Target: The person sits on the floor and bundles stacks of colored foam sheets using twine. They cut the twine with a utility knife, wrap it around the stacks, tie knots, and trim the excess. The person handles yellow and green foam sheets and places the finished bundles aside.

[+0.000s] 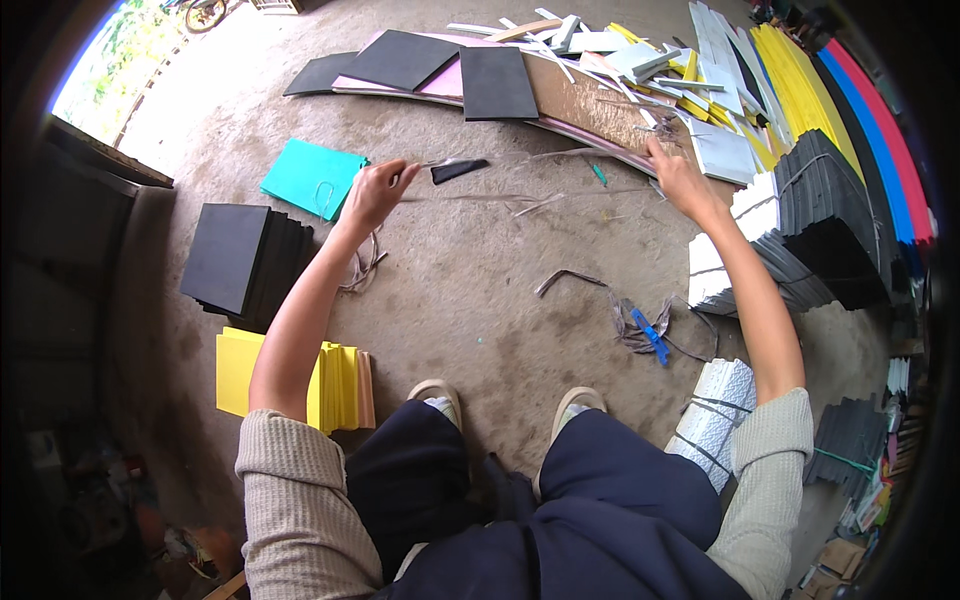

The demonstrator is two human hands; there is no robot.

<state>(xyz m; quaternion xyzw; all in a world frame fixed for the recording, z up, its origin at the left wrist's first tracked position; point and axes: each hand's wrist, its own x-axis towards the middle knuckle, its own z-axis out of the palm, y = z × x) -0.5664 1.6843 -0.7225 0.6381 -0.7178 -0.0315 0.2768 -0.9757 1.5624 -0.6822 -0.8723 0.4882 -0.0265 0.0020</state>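
My left hand (376, 192) and my right hand (682, 180) are raised wide apart in front of me, fingers closed. Between them stretches a thin, see-through plastic strip (565, 155), smeared by motion. A second blurred strand runs below it; whether it is the same piece I cannot tell. Beneath my left hand lies a stack of teal foam sheets (308, 176), with a thin loop on top. A small black scrap (459, 171) is on the floor beside that hand. My right hand is near the edge of a brown board (590, 105).
Black stack (225, 258) and yellow stack (240, 370) stand at left. A bound white roll (712, 415) lies by my right knee, tangled strips with blue tape (650, 335) beyond it. Tied grey-white bundles (820, 200) stand right; black sheets (500, 84) and offcuts (630, 60) lie far ahead.
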